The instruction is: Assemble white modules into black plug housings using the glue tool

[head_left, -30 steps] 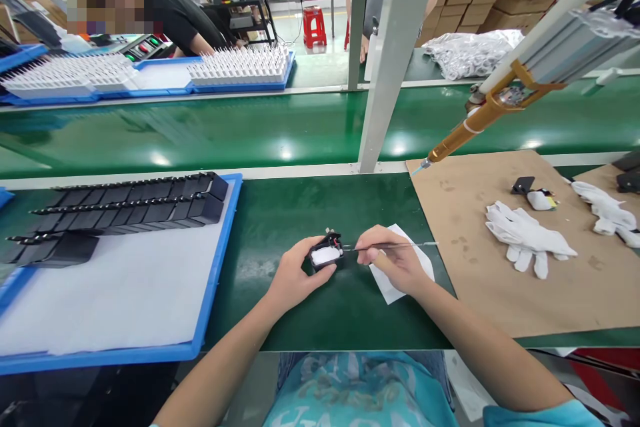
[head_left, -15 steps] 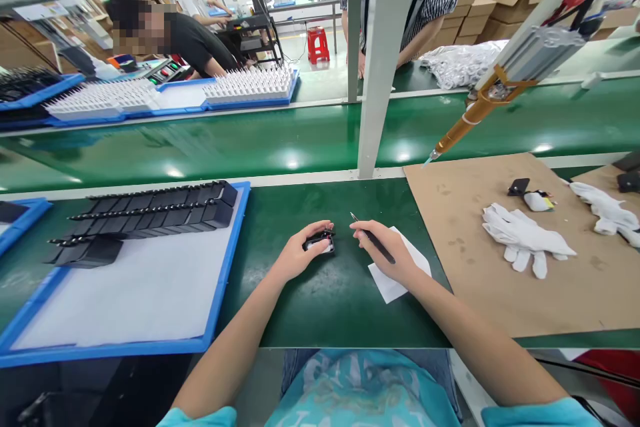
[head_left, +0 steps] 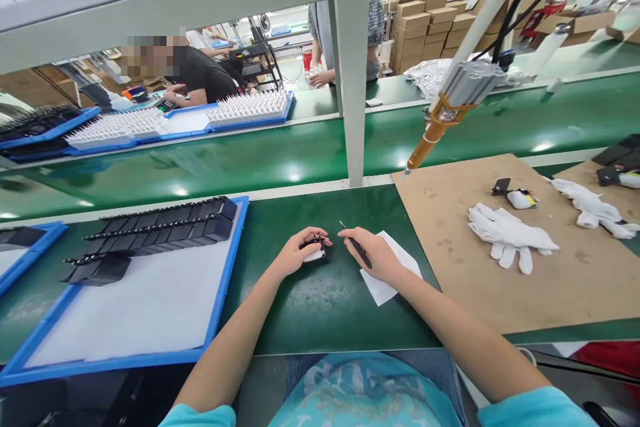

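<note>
My left hand is closed around a small black plastic housing with a white piece inside, held low over the green bench. Fingers cover part of the housing. In my right hand is a pair of dark tweezers, gripped like a pen, the thin metal tip pointing up and left toward the housing. A short gap separates the tip from the housing. Under my right wrist lies a white sheet of paper.
Left is a blue-rimmed tray holding rows of black housings. White gloves and a small black-and-white part lie on brown cardboard. An orange-and-silver tool hangs above it. Beyond a post, people work.
The camera view has tilted up and shifted slightly. Both hands keep their holds, with the housing turned a little in my left hand. A person across the line has reached over white parts.
</note>
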`<state>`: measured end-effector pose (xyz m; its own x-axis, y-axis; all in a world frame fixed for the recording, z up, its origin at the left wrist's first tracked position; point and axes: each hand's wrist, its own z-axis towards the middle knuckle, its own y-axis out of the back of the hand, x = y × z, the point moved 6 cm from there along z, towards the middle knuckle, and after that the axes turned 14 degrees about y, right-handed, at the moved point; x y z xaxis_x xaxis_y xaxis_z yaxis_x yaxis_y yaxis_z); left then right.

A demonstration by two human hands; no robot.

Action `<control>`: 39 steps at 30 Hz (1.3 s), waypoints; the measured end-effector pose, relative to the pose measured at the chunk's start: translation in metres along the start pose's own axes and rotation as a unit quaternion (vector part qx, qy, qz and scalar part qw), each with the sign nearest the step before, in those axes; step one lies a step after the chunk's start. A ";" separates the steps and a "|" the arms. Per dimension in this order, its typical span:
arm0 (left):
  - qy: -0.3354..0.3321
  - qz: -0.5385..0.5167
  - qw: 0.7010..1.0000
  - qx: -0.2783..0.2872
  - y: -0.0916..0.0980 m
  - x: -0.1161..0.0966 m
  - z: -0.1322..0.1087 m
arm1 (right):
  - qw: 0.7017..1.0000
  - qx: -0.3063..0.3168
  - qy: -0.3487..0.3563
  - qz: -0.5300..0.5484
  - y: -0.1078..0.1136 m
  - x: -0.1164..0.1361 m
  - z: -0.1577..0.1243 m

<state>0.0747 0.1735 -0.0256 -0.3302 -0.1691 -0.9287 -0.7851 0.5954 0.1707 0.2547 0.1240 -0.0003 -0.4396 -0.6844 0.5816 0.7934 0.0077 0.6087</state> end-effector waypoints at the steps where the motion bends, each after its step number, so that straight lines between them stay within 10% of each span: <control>1: -0.012 0.010 1.000 -0.016 0.000 0.000 -0.001 | 1.000 0.005 0.007 0.001 -0.001 0.000 0.000; 15: -0.091 0.265 0.957 -0.077 -0.001 -0.039 -0.035 | 1.000 0.002 0.010 -0.021 0.004 0.003 0.004; 24: -0.144 0.287 0.920 -0.224 -0.009 -0.028 -0.053 | 1.000 0.012 0.016 -0.016 0.000 0.000 0.001; 39: -0.020 0.283 0.903 -0.322 -0.030 -0.005 -0.050 | 1.000 0.009 0.018 -0.020 0.000 0.002 0.002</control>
<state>0.0738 0.1172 -0.0100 -0.7655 0.0557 -0.6410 -0.6422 -0.0053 0.7665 0.2531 0.1245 0.0021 -0.4546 -0.7106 0.5369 0.7675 -0.0066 0.6411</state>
